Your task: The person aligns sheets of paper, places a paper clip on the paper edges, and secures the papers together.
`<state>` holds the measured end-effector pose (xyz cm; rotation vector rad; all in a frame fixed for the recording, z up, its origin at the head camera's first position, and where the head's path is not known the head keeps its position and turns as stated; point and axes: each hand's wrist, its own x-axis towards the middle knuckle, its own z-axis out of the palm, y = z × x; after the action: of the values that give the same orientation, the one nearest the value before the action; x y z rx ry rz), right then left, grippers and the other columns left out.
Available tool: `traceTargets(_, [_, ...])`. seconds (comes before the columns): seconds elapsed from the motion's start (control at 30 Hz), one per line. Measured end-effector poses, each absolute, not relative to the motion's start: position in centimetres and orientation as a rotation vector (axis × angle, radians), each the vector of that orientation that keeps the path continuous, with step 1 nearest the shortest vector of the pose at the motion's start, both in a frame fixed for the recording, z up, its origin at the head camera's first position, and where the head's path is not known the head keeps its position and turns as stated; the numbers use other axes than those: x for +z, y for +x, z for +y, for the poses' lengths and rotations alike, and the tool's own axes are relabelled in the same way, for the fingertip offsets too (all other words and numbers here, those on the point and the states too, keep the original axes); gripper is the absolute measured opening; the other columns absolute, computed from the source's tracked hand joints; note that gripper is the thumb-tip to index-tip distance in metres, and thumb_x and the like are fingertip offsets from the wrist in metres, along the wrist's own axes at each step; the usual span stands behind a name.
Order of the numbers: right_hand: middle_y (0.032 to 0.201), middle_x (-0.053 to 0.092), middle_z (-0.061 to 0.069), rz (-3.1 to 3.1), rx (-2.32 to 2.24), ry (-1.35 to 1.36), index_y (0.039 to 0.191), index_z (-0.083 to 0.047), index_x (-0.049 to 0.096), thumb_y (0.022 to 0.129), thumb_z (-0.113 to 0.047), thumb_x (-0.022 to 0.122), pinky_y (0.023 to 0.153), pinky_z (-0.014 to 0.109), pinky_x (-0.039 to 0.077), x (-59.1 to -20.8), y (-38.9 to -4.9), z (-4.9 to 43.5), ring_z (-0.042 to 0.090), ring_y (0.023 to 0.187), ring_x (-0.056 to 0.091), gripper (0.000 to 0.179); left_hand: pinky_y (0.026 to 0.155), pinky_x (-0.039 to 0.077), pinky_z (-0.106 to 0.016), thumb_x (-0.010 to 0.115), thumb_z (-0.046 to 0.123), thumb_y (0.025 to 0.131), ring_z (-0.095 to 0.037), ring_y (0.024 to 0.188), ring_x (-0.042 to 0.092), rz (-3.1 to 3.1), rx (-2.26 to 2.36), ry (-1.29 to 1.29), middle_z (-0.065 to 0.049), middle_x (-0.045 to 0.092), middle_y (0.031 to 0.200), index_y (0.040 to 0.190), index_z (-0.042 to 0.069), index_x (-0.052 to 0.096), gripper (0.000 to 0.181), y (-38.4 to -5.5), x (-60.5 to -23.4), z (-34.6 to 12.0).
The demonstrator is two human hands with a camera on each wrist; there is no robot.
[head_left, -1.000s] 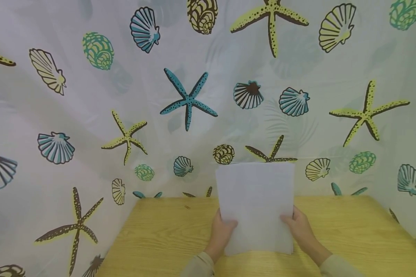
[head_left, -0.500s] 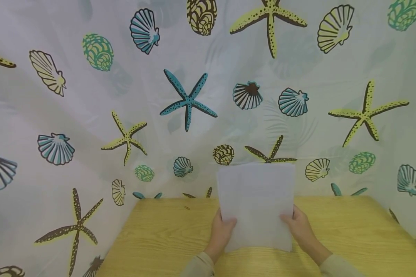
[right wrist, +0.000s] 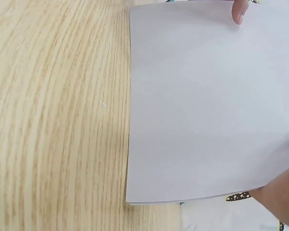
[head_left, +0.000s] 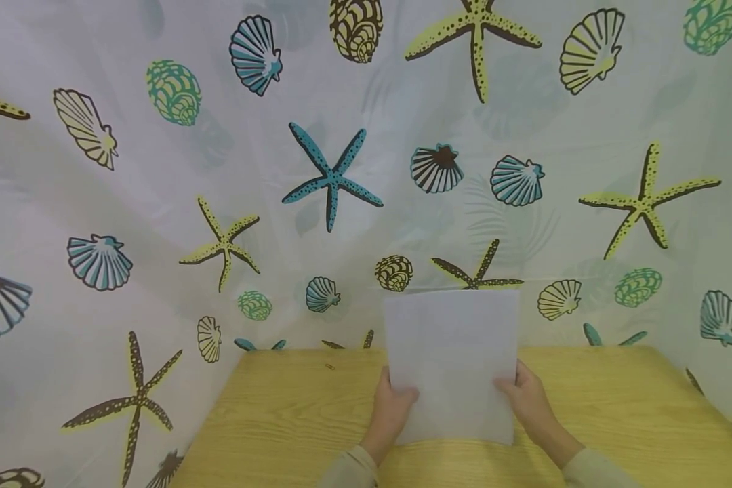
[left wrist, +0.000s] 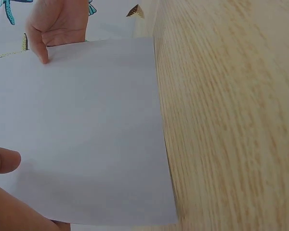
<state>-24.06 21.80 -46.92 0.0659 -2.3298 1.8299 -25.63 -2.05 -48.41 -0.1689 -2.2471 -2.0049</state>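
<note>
A thin stack of blank white paper (head_left: 454,366) stands upright in front of me, its bottom edge at the tabletop. Its left edge is gripped by my left hand (head_left: 392,410), thumb across the near face and fingers out of sight behind. My right hand (head_left: 531,407) holds the opposite edge in the same way. In the right wrist view, the sheets (right wrist: 207,106) lie nearly flush, with a slight offset at one corner. The left wrist view shows the paper's (left wrist: 86,120) lower edge against the wood; whether every sheet touches it I cannot tell.
A small paper clip (head_left: 330,367) lies on the wooden table (head_left: 280,420), back and left of the paper. A white curtain (head_left: 366,88) printed with shells and starfish encloses the table at the back and both sides. A tiny white speck (right wrist: 104,104) shows on the wood.
The sheets' uneven top and bottom edges have come closer into line, and the bottom edge sits slightly higher in view. Both hands keep their hold in almost the same place.
</note>
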Motion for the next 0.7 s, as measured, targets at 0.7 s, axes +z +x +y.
traceTargets(0.7, [0.137,0.041,0.03,-2.34,1.87,0.092,0.14,0.008,0.029,0.095,-0.002,0.048,0.099,0.046,0.042,-46.75,-24.06,21.68,0.041,0.122,0.044,0.05,0.088,0.049,-0.051,0.076,0.014,0.077,-0.034,0.105,0.059,-2.289,-1.993,-0.13,-0.013,0.062,0.113,0.125,-0.001,0.051,0.056,-25.86,-48.68,-2.22])
